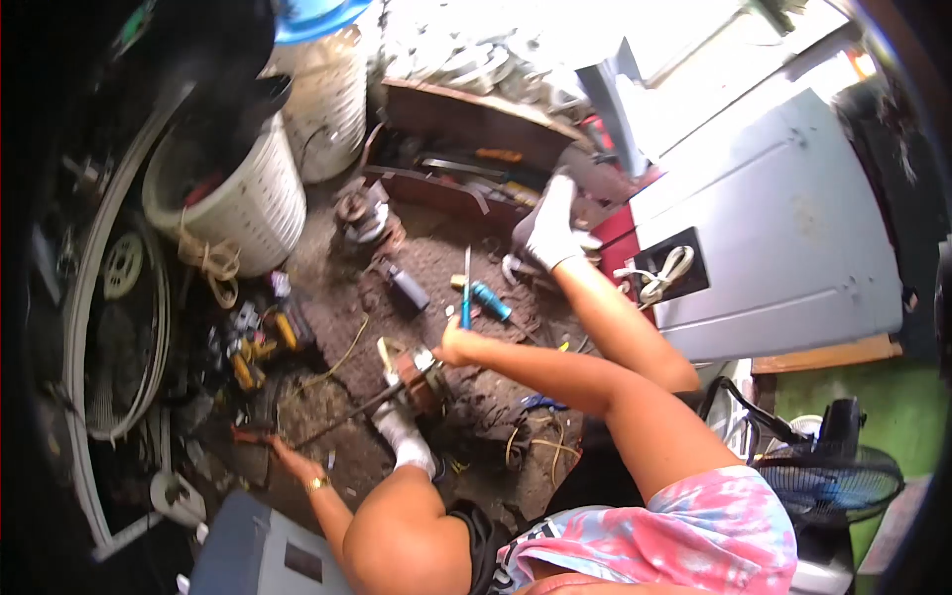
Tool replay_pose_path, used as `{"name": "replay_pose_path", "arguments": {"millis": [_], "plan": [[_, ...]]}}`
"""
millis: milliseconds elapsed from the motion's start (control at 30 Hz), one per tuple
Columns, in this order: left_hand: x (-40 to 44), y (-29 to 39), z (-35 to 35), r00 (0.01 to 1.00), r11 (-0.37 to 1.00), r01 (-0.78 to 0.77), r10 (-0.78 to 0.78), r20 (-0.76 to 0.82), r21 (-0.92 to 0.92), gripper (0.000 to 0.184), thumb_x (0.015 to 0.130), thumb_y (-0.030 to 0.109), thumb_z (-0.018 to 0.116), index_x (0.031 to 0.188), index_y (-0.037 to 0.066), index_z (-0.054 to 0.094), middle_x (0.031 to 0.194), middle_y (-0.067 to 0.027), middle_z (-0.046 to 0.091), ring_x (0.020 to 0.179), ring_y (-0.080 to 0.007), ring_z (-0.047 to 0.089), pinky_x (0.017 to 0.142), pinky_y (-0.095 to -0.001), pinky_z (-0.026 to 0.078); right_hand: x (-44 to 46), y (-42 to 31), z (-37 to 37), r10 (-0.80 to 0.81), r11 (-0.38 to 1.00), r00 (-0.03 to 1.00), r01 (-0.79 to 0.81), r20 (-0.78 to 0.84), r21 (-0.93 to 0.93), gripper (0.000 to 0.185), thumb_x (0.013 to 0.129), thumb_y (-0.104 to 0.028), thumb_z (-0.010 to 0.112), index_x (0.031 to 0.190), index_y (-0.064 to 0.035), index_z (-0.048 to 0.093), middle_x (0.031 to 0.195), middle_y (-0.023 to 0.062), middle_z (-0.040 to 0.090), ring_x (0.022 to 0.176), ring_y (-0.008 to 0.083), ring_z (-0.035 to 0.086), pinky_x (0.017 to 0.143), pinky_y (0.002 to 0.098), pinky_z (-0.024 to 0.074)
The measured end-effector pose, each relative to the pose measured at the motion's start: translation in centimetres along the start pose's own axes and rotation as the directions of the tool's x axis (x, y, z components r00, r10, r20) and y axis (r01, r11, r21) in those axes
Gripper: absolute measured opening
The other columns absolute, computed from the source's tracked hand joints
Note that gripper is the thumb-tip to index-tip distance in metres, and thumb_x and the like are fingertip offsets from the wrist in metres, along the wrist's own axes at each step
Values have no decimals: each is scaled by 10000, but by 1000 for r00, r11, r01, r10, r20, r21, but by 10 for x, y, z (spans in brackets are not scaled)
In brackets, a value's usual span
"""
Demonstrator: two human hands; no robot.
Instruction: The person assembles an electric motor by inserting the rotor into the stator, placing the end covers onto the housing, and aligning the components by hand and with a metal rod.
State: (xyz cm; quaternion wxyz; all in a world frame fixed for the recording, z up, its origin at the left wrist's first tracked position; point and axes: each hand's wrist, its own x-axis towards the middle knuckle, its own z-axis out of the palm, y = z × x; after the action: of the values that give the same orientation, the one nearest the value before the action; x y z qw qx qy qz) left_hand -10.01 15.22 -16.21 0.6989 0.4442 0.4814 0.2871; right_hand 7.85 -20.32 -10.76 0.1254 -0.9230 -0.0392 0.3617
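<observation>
My right hand (455, 343) is closed round the teal handle of a screwdriver (467, 309), its thin blade pointing away from me. Just below that hand, a motor-like metal part (424, 385) sits by my socked foot (404, 436). From it a long dark rod (342, 423) slants down toward my left hand (291, 458), which has a gold band at the wrist. The left fingers are closed near a reddish piece (250, 434) whose kind I cannot make out. A teal-handled tool (491, 300) and a dark grey block (406, 291) lie beyond.
A long open toolbox (451, 193) stands ahead, with white baskets (253, 203) to its left. A yellow-black power tool (288, 325) lies on the left floor. At right are a grey appliance panel (773, 228) and a fan (828, 481). A grey casing (243, 545) is beside my left arm.
</observation>
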Motion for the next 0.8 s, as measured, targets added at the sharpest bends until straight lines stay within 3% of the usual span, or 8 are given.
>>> {"name": "replay_pose_path", "arguments": {"millis": [133, 167, 300, 333, 400, 533, 667, 800], "plan": [[12, -10, -5, 995, 970, -30, 51, -81, 240, 674, 886, 382, 605, 1356, -74, 443, 1427, -213, 435, 1286, -301, 441, 1087, -417, 324, -4, 18, 9, -306, 951, 940, 308, -150, -10, 812, 907, -300, 502, 1351, 255, 109, 949, 344, 620, 904, 454, 629, 793, 470, 513], [29, -19, -18, 997, 970, -71, 64, 38, 234, 647, 894, 360, 598, 1343, -84, 456, 1422, -223, 441, 1279, -302, 447, 1086, -415, 322, 5, 30, 10, -399, 915, 907, 404, -132, 9, 763, 891, -233, 478, 1345, 259, 113, 921, 341, 615, 879, 458, 623, 773, 481, 507], [25, -16, -13, 992, 935, -109, 122, -18, 339, 635, 919, 334, 575, 1376, -81, 423, 1429, -241, 431, 1285, -317, 449, 1072, -422, 342, 3, 45, -23, -415, 897, 904, 387, 106, 214, 618, 901, -117, 430, 1440, 65, 187, 859, 267, 627, 808, 414, 637, 703, 464, 490], [17, -9, -6, 994, 930, -80, 101, -40, 359, 637, 923, 335, 570, 1382, -79, 416, 1427, -246, 430, 1286, -322, 450, 1071, -423, 344, 0, 50, -32, -467, 882, 867, 441, 176, 167, 668, 872, -50, 467, 1467, 30, 175, 938, 250, 625, 844, 344, 644, 719, 415, 497], [-12, 11, 15, 985, 923, -86, 135, -106, 376, 610, 930, 338, 564, 1361, -78, 446, 1391, -255, 467, 1249, -333, 487, 1045, -418, 375, 17, 70, -15, -667, 741, 745, 659, 27, 130, 791, 809, 40, 502, 1508, -24, 140, 1062, 241, 609, 916, 296, 642, 743, 378, 493], [32, -20, -8, 986, 925, -123, 156, -62, 359, 724, 887, 410, 590, 1389, -80, 407, 1433, -241, 427, 1286, -320, 446, 1076, -408, 330, -7, 70, -44, -644, 761, 719, 638, 260, 122, 946, 731, 103, 536, 1543, -90, 91, 1085, 211, 600, 891, 322, 610, 765, 390, 478], [53, -38, -21, 990, 928, -51, 96, -104, 368, 749, 896, 411, 587, 1418, -75, 362, 1453, -247, 398, 1311, -326, 424, 1085, -405, 321, -6, 86, -21, -794, 595, 605, 793, 59, -134, 896, 765, -27, 608, 1539, -172, 181, 947, 130, 567, 867, 303, 563, 791, 420, 445], [41, -16, -12, 987, 826, -136, 161, 1, 547, 629, 926, 387, 551, 1304, -113, 492, 1339, -253, 525, 1177, -337, 532, 1011, -382, 394, -16, 78, -17, -917, 378, 380, 731, -121, -567, 583, 822, -250, 611, 1378, -158, 459, 993, 96, 537, 983, 266, 517, 853, 423, 397]]}}
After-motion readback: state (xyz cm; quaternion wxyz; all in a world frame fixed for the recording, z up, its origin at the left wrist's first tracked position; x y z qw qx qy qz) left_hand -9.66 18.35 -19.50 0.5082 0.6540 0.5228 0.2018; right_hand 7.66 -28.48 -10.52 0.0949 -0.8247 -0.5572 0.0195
